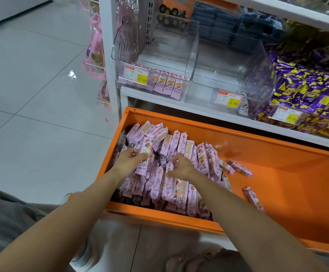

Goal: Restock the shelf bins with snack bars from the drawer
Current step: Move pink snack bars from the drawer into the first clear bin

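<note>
An open orange drawer (277,185) below the shelf holds a heap of pink-wrapped snack bars (181,152) in its left half. My left hand (127,160) grips a pink snack bar (146,154) raised a little above the heap. My right hand (180,166) reaches into the heap beside it, fingers curled round the end of a bar. On the shelf above, a clear left bin (155,54) has one row of the same pink bars (167,85) along its front. The clear middle bin (232,71) beside it looks nearly empty.
A third bin at the right is piled with purple-and-yellow packets (304,89). Dark blue packets (218,22) sit at the shelf's back. Two loose pink bars (253,199) lie on the drawer's bare right floor. Pink ribbon goods hang on a rack (97,50) left of the shelf. Grey tiled floor lies left.
</note>
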Demonstrator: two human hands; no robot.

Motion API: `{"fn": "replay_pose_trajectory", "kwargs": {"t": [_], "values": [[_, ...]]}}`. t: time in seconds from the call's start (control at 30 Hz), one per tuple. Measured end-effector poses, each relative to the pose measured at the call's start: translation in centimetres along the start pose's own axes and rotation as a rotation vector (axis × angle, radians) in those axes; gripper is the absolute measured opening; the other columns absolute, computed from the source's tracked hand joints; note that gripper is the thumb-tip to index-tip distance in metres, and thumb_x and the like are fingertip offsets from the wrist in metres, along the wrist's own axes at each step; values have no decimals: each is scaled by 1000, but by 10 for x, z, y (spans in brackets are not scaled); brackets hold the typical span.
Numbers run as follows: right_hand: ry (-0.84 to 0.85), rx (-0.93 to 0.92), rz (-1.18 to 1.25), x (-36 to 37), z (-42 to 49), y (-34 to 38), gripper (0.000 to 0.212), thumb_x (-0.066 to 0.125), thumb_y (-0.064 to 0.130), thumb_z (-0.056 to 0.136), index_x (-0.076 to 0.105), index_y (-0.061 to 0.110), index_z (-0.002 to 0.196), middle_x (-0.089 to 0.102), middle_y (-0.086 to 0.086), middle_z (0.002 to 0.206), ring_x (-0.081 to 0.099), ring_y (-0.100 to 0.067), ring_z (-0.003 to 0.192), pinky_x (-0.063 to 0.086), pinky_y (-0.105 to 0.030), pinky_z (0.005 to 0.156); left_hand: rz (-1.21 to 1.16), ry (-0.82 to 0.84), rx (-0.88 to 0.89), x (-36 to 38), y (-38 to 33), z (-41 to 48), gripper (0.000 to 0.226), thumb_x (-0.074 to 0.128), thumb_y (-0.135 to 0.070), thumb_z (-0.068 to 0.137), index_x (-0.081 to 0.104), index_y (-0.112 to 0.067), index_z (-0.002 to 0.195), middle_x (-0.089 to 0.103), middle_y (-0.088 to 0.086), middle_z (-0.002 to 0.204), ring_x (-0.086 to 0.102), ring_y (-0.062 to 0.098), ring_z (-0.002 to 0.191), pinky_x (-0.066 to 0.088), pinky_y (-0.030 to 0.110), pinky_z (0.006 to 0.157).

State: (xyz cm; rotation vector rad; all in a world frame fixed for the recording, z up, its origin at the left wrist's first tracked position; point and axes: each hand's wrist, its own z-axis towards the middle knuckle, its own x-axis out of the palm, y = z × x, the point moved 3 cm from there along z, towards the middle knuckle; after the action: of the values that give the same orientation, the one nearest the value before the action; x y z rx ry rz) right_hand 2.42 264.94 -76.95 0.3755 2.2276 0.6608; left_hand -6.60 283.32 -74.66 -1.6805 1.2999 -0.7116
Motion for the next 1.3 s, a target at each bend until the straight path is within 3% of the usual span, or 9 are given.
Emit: {"fn": "replay_pose_trajectory", "kwargs": {"t": [0.1, 0.2, 0.37, 0.5, 0.6, 0.7, 0.93, 1.1, 1.3], "values": [[9, -55, 399, -11, -1, 3, 54, 78, 10, 82, 46, 18, 125, 51, -5, 121, 55, -27, 114, 49, -38, 93, -3, 28, -4, 2, 0, 2, 30, 69, -29, 90, 57, -4, 102, 61, 10, 122, 58, 24, 114, 42, 42, 103], [69, -103, 635, -21, -6, 8, 56, 75, 6, 84, 47, 20, 130, 52, -12, 126, 56, -28, 115, 50, -34, 88, 12, 29, -8, 5, -3, 1, 32, 68, -27, 91, 56, -1, 104, 62, 10, 118, 55, 25, 115, 40, 38, 103], [232, -154, 820, -19, -7, 15, 59, 68, -6, 86, 48, 18, 136, 44, -13, 135, 50, -27, 125, 48, -37, 100, 31, 121, -29, 17, -3, 1, 23, 65, -23, 93, 52, -5, 97, 56, -6, 99, 49, 18, 111, 32, 32, 95], [224, -146, 869, -12, -6, 19, 53, 62, -8, 89, 51, 17, 134, 52, -11, 120, 56, -25, 116, 41, -46, 110, -14, 136, -30, 20, -3, 1, 22, 65, -24, 93, 51, -7, 96, 49, -4, 119, 40, 11, 117, 31, 31, 96], [206, -154, 866, -9, -7, 23, 44, 65, 1, 90, 55, 17, 130, 60, -9, 119, 60, -22, 116, 44, -40, 108, -35, 175, -27, 20, -4, 1, 21, 63, -24, 94, 47, -11, 92, 54, -5, 100, 48, 12, 107, 36, 31, 85], [125, -163, 843, -12, -8, 30, 39, 66, 2, 90, 57, 17, 124, 64, -5, 117, 63, -15, 109, 50, -31, 98, -38, 173, -47, 17, -3, 3, 27, 64, -28, 94, 54, -3, 98, 59, -4, 115, 51, 13, 114, 36, 36, 101], [64, -201, 929, -18, 2, 50, 55, 70, 1, 85, 49, 11, 135, 52, -18, 138, 55, -29, 125, 42, -45, 109, -39, 194, -36, 4, -13, 3, 81, 85, -53, 59, 57, -19, 127, 64, 3, 126, 59, 21, 118, 41, 41, 108], [18, -234, 828, -29, -9, 74, 54, 68, 8, 89, 42, 13, 136, 58, 5, 112, 59, -11, 104, 47, -22, 85, -21, 107, 13, -4, -29, 5, 42, 77, -21, 83, 58, -11, 119, 69, 8, 111, 65, 22, 103, 50, 28, 88], [-70, -233, 843, -31, -11, 88, 50, 73, 12, 86, 47, 5, 129, 60, -14, 127, 64, -13, 103, 53, -16, 72, -76, 8, 96, -12, -46, 3, 34, 75, -14, 84, 59, -12, 114, 69, 11, 107, 68, 18, 87, 49, 19, 68]]}}
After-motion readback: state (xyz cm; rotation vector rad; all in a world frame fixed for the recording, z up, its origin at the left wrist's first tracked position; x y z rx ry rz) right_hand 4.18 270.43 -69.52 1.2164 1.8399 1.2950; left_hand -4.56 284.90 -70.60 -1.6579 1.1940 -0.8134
